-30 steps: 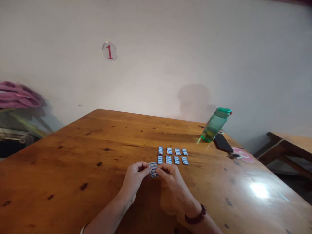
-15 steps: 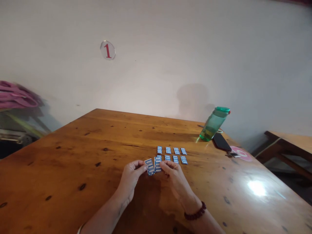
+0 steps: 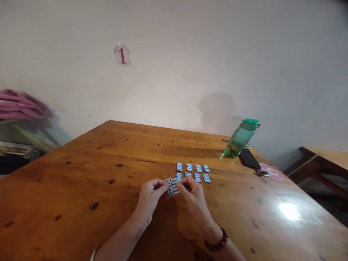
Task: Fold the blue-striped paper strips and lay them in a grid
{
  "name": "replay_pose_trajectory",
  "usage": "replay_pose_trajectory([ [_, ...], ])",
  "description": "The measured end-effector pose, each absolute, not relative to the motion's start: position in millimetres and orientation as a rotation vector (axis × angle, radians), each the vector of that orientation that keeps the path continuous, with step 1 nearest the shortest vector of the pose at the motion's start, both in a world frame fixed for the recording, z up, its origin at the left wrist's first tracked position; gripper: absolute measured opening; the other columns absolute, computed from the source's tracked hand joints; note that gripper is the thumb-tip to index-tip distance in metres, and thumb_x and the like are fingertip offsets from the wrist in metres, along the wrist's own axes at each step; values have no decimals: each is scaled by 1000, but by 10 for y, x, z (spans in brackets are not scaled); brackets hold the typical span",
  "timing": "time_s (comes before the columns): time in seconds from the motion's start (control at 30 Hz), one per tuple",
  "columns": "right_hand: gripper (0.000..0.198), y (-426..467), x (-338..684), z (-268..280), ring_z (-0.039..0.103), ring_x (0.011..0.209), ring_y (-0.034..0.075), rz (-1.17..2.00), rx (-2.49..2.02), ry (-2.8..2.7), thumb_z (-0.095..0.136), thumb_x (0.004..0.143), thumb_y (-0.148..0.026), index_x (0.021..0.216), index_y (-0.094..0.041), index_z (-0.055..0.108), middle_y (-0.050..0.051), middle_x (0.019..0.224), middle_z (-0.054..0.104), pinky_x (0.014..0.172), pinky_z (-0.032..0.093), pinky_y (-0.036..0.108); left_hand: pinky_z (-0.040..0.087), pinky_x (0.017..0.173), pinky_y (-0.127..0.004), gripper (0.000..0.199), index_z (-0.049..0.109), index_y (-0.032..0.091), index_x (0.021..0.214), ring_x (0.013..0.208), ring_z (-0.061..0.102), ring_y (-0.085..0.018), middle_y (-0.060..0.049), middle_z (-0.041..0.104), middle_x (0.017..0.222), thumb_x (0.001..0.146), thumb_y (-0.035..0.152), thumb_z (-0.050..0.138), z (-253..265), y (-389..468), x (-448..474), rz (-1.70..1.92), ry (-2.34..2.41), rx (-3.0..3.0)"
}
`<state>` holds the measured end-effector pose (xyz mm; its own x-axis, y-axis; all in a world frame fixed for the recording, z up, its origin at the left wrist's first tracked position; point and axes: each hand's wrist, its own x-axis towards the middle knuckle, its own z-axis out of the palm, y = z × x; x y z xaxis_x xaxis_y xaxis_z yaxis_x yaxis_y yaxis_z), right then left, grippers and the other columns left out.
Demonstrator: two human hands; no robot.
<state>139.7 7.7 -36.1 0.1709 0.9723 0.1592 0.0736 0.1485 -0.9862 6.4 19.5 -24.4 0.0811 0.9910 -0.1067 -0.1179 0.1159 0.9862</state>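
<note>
Several small blue-and-white cards (image 3: 172, 187) are held just above the table, overlapping between my two hands. At their left edge my left hand (image 3: 150, 195) pinches them between thumb and fingers. My right hand (image 3: 195, 194) closes its thumb and fingers on the right side, covering part of the cards. Beyond the hands, more cards of the same look lie in two rows on the wood, an upper row (image 3: 198, 168) and a lower row (image 3: 197, 178). My right hand partly overlaps the lower row in view.
A green bottle (image 3: 240, 139) appears leaning on the right of the wooden table (image 3: 81, 174). Close by lie a dark phone (image 3: 248, 159), a pink round mat (image 3: 274, 173) and a small metal item (image 3: 261, 173). A white wall (image 3: 168, 87) stands behind.
The held cards, fanned apart before, now sit closer together and overlap, with my right hand drawn slightly lower. The cards on the table keep their places; the view has shifted slightly.
</note>
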Motion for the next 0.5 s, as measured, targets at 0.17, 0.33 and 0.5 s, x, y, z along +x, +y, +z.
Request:
replay_pose_trajectory([
  [0.17, 20, 83, 1408, -415, 42, 52, 11, 873, -1268, -1237, 60, 68, -34, 60, -17, 51, -2, 54, 51, 49, 33, 23, 39, 55, -23, 16, 63, 15, 52, 49, 52, -12, 0, 61, 48, 57, 30, 66, -232, 184, 75, 1095, 1099, 1069],
  [0.33, 20, 61, 1398, -412, 43, 54, 12, 824, -1296, -1289, 58, 70, -33, 61, -17, 51, -1, 56, 51, 50, 34, 23, 38, 55, -23, 16, 64, 15, 51, 49, 51, -12, 0, 61, 48, 58, 29, 66, -226, 174, 97, 1075, 1071, 1084],
  [0.5, 18, 45, 1388, -369, 45, 54, 12, 794, -1302, -1301, 61, 68, -32, 61, -18, 52, -1, 56, 52, 51, 36, 23, 38, 55, -23, 17, 63, 15, 51, 50, 52, -12, 0, 60, 48, 59, 29, 66, -264, 183, 91, 1078, 1053, 1093],
])
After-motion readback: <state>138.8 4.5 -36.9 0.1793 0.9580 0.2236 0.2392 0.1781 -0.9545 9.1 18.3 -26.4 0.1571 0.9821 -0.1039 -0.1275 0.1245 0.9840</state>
